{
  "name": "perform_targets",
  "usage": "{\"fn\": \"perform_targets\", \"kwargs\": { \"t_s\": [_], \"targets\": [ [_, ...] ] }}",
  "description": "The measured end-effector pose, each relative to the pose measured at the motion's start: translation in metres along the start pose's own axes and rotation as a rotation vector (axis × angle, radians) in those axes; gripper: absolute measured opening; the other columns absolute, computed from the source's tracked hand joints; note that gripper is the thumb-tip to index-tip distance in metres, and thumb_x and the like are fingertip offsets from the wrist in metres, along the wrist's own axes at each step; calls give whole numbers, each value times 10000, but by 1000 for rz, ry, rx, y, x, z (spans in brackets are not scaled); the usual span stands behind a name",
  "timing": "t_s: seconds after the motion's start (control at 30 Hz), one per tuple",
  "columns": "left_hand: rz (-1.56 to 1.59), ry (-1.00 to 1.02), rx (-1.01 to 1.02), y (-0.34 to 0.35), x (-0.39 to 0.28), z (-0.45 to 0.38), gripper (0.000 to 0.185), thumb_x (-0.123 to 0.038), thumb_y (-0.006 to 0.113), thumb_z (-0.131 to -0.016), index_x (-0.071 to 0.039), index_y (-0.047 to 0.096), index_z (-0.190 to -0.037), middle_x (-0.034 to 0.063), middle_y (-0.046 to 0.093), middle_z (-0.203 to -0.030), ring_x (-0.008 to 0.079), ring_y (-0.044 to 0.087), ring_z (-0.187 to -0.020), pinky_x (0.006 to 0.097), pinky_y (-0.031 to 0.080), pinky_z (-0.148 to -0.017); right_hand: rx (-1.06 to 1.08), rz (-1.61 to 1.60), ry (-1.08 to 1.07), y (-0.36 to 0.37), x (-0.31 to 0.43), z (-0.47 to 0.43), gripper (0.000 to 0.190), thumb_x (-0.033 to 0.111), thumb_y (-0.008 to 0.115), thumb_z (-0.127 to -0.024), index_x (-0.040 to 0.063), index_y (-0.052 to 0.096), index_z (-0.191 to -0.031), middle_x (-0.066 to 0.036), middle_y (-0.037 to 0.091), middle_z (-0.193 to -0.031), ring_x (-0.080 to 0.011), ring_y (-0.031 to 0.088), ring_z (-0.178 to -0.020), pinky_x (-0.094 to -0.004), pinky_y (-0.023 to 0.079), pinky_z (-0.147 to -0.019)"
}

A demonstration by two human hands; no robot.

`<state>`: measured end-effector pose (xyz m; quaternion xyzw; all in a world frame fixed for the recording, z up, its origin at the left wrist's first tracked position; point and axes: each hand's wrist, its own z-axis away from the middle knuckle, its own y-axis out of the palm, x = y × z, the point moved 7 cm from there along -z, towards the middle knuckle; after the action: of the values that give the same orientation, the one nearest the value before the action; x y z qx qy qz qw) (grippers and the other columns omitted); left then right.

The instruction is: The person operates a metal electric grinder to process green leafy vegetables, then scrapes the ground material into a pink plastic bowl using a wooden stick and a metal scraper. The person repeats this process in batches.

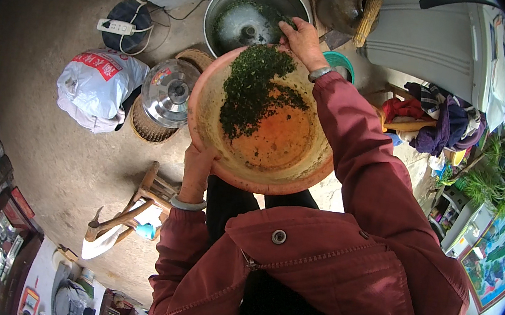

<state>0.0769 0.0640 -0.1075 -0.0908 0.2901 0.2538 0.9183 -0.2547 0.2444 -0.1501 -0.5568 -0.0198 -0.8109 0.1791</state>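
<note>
An orange plastic basin (279,137) with a pale, stained inner wall is tilted in front of me. My left hand (198,167) grips its rim at the lower left. Dark green chopped leaves (257,86) are heaped along the basin's upper left side, and bits of them lie on its floor. My right hand (300,39) is at the far side, over the gap between the basin and a round metal pot (211,13). Its thumb and fingers are close together near some leaf bits; whether they pinch any is unclear. The pot has a central raised cone and holds more green leaves.
Left of the basin, a clear domed lid (170,91) rests on a wicker basket (153,132). Beyond are a white plastic bag (99,85) and a power strip (115,26). A wooden chair (122,217) stands lower left. A teal bucket (344,62) and a large grey bin (420,45) are at right.
</note>
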Motion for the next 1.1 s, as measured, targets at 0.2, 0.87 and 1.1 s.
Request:
{"fn": "perform_targets", "kwargs": {
  "t_s": [0.2, 0.87, 1.1],
  "targets": [
    [34, 42, 1, 1, -4, 2, 281, -45, 556, -727, 44, 578, -993, 41, 588, -820, 122, 563, -619, 226, 458, -501, 103, 97, -48, 6, -7, -7, 477, 151, 572, -949, -125, 441, -1315, -115, 651, -744, -135, 594, -568, -295, 503, -537],
    [-9, 17, 1, 0, -1, -1, 261, -17, 560, -721, 34, 590, -975, 25, 582, -792, 109, 529, -575, 226, 425, -466, 310, 864, -176, 55, -41, 56, 749, 506, 689, -797, -61, 514, -1255, -315, 573, -1172, -408, 578, -1099, -402, 462, -951],
    [75, 36, 50, 2, 4, -4, 354, 11, 563, -698, 55, 589, -1049, 69, 642, -925, 136, 606, -740, 236, 481, -609, 453, 989, -248, 103, -66, 104, 974, 541, 750, -722, -12, 346, -1414, -339, 397, -1336, -469, 481, -1199, -453, 457, -965]
  ]
}}
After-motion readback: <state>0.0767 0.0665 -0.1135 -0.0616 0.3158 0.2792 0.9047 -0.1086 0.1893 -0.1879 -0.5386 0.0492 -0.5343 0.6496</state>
